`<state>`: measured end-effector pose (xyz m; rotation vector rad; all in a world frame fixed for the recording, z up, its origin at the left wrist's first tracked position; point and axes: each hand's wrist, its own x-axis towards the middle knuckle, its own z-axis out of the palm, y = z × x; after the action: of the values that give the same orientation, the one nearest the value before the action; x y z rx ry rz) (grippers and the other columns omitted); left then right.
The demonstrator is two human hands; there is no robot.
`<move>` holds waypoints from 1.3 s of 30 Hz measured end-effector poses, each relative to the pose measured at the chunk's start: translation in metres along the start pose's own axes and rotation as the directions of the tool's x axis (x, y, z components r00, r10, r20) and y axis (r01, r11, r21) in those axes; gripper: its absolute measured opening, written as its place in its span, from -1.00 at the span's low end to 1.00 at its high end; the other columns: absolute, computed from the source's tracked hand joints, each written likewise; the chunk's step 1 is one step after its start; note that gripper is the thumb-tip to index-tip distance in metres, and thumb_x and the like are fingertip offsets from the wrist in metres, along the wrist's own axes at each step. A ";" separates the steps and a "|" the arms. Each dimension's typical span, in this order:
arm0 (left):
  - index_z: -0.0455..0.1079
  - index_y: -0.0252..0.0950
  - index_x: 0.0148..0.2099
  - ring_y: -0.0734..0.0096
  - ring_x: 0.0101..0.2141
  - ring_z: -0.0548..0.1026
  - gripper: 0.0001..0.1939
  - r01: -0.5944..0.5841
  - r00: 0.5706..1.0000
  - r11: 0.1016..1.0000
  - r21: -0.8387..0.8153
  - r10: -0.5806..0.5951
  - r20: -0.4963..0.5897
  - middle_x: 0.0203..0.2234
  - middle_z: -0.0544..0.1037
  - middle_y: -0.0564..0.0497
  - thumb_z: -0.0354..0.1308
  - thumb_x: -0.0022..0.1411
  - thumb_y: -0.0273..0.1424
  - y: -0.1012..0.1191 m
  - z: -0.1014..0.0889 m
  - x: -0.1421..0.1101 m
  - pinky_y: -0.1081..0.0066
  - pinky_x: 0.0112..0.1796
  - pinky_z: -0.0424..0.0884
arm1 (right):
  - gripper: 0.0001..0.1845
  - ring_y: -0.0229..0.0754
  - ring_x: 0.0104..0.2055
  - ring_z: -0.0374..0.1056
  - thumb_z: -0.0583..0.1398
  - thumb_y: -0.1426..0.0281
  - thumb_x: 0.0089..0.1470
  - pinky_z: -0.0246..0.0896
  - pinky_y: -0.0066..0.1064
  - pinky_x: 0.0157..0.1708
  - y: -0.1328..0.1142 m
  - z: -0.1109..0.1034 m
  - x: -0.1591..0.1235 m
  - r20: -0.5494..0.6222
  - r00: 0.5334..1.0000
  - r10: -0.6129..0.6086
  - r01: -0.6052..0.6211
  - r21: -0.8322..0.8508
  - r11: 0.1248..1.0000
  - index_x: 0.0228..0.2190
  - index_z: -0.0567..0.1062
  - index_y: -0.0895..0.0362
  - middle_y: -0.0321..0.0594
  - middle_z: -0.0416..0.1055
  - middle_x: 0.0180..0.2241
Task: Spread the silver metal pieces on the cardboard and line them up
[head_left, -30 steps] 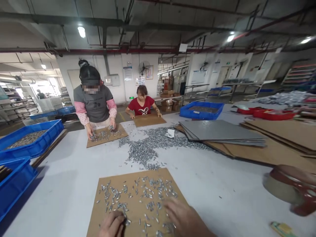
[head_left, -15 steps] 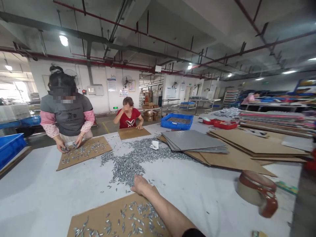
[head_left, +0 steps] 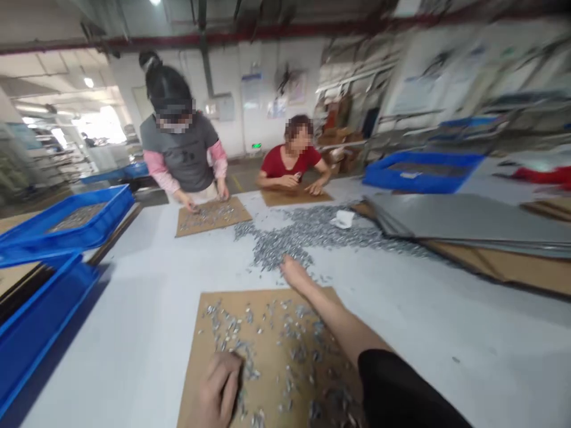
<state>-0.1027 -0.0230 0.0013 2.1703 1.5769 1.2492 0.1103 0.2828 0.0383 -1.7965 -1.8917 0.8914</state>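
Lying near the metal pile (head_left: 272, 245), the cardboard (head_left: 266, 352) presumably keeps reaches short. Right hand (head_left: 293, 273) at pile's edge, left hand (head_left: 218, 385) curled over cardboard; either's finger grasp: cannot tell.

- Silvery pieces (head_left: 274, 242) at my right hand (head_left: 295, 273).
- Plain brown cardboard (head_left: 267, 348) beneath my left hand (head_left: 217, 389).
- Black sleeve (head_left: 401, 386) behind my right hand.
- Blue bin (head_left: 53, 339) left of my left hand.
- Beyond both hands, a grey shirt (head_left: 184, 157), a pink sleeve (head_left: 157, 169) and a red top (head_left: 273, 159).
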 end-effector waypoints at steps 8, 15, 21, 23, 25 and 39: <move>0.49 -0.22 -0.09 0.32 -0.18 0.57 -0.83 0.183 0.973 0.977 -0.109 -0.196 -0.126 -0.23 0.60 -0.07 0.05 0.47 -0.38 0.008 -0.008 0.000 0.32 -0.13 0.51 | -0.75 -0.43 -0.67 0.07 0.21 0.27 0.21 -0.07 -0.62 -0.67 -0.001 0.004 -0.056 0.396 0.915 -0.078 -0.078 0.362 0.929 -0.44 0.31 0.09 -0.43 0.25 -0.64; 0.50 -0.22 -0.14 0.33 -0.21 0.55 -0.83 0.198 0.956 0.971 -0.133 -0.221 -0.194 -0.26 0.60 -0.04 0.08 0.45 -0.36 0.005 -0.010 -0.003 0.32 -0.15 0.48 | -0.79 -0.33 -0.54 0.38 0.34 0.48 -0.07 0.23 -0.59 -0.54 -0.006 0.020 -0.132 0.606 0.784 -0.133 -0.080 0.311 0.947 -0.33 0.47 0.14 -0.34 0.47 -0.55; 0.50 -0.21 -0.12 0.33 -0.21 0.56 -0.82 0.175 0.966 0.975 -0.140 -0.197 -0.167 -0.24 0.60 -0.04 0.07 0.45 -0.35 0.008 -0.009 -0.003 0.32 -0.15 0.48 | -0.82 -0.36 -0.58 0.35 0.27 0.54 -0.02 0.14 -0.59 -0.52 -0.004 0.013 -0.161 0.477 0.856 -0.198 0.196 0.053 0.979 -0.31 0.55 0.13 -0.39 0.45 -0.59; 0.51 -0.21 -0.12 0.31 -0.20 0.56 -0.81 0.177 0.965 0.975 -0.136 -0.199 -0.172 -0.24 0.61 -0.05 0.06 0.46 -0.34 0.008 -0.009 -0.003 0.31 -0.14 0.49 | -0.86 -0.34 -0.54 0.42 0.27 0.52 0.00 0.16 -0.60 -0.51 -0.003 0.014 -0.163 0.470 0.857 -0.213 0.218 0.044 0.975 -0.32 0.56 0.13 -0.34 0.50 -0.52; 0.51 -0.20 -0.12 0.31 -0.19 0.56 -0.81 0.173 0.966 0.977 -0.127 -0.194 -0.173 -0.25 0.61 -0.05 0.06 0.46 -0.34 0.008 -0.008 -0.003 0.30 -0.13 0.49 | -0.86 -0.32 -0.53 0.46 0.26 0.49 0.03 0.16 -0.60 -0.53 -0.004 0.017 -0.159 0.472 0.861 -0.192 0.197 0.040 0.980 -0.30 0.57 0.13 -0.31 0.54 -0.47; 0.50 -0.23 -0.18 0.30 -0.24 0.56 -0.78 0.218 0.939 0.969 -0.116 -0.241 -0.246 -0.29 0.61 -0.05 0.03 0.45 -0.33 -0.001 -0.008 -0.003 0.28 -0.17 0.49 | -0.71 -0.13 -0.08 0.50 0.22 0.57 0.05 0.26 -0.39 0.01 -0.032 0.043 -0.100 0.235 0.898 -0.373 0.417 -0.176 0.892 -0.23 0.65 0.06 -0.19 0.62 -0.22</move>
<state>-0.1093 -0.0281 0.0044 1.7660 1.7736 1.5396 0.0686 0.1771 0.0431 -1.3843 -2.4545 0.7497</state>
